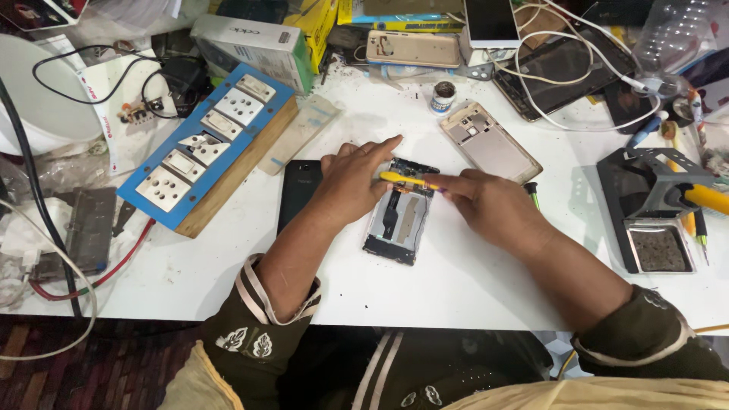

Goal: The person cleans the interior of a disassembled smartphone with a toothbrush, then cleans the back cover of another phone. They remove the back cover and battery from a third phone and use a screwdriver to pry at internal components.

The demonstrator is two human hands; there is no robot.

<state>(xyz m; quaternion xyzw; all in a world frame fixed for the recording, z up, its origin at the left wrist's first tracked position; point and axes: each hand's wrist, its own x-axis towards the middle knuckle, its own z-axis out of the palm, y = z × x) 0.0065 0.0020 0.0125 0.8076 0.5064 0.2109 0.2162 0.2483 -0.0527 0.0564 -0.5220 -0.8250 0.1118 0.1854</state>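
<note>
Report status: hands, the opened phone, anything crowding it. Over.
Left hand flat on opened phone, steadying. Right hand grips yellow tool, tip over phone's top end. Black phone beside left hand; gold back cover just beyond.

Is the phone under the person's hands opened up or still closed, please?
Opened up: the phone lies with its internal parts exposed, back cover off.

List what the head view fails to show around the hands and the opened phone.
- Tool tip: the yellow tool ends under the left hand.
- Right hand grip: its fingers curl under, hidden by the hand's back.
- Opened phone top edge: covered by both hands.
- Black phone: partly behind the left wrist.
- Small jar contents: too small.
</note>
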